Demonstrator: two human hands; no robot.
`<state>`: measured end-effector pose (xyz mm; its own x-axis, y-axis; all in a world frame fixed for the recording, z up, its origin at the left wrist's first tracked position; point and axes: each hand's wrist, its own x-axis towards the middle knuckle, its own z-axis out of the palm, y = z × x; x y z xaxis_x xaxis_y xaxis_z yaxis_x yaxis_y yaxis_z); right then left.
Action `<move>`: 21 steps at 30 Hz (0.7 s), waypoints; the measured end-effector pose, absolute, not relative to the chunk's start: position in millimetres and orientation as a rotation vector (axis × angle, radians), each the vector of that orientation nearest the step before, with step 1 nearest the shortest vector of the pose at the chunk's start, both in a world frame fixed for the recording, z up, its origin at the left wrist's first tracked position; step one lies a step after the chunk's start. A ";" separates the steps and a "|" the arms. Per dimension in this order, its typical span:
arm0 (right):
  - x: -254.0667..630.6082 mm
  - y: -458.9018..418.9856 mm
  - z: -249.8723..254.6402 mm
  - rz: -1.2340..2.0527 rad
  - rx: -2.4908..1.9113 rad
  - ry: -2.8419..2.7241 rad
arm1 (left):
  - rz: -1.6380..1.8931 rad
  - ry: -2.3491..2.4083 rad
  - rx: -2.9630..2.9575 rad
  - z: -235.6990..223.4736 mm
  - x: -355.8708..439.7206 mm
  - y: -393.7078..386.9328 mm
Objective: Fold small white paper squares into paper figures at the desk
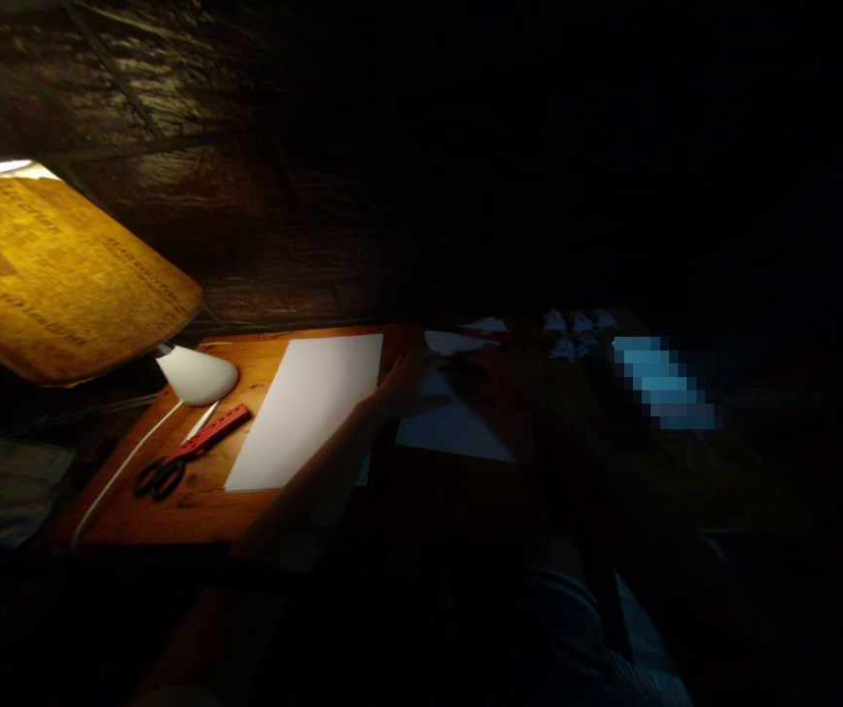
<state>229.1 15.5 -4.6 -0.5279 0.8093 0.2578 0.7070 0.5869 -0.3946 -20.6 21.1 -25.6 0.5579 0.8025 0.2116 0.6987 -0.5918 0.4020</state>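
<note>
My left hand (410, 381) rests at the upper left of a sheet of paper (457, 437) lying in shadow. Its fingers look stretched out and apart, with the thumb pointing right over the sheet. Close by on the right is my right hand (491, 375), very dark at the sheet's upper part; whether it holds anything is hidden by the darkness. Beyond both hands lies another piece of white paper (454, 342) with a dark red strip (487, 335) across it. My left forearm passes over the edge of a large bright white sheet (310, 412).
Black-handled scissors (163, 479) and a red perforated strip (219, 430) lie on the wooden table (192, 525) at left. Near them stands a white lamp base (198, 376) with a cord, under a yellow printed panel (60, 285). Several small folded pale pieces (575, 334) sit back right.
</note>
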 end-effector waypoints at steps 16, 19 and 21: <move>229.9 20.5 -10.4 0.561 -1.043 -2.361 | 0.573 1.121 2.582 -18.7 -17.6 15.8; 227.2 17.6 -8.4 0.666 -1.027 -2.292 | 0.581 1.107 2.560 -20.1 -18.1 16.9; 225.1 15.8 -7.6 0.663 -1.074 -2.262 | 0.604 1.117 2.552 -21.3 -18.4 17.2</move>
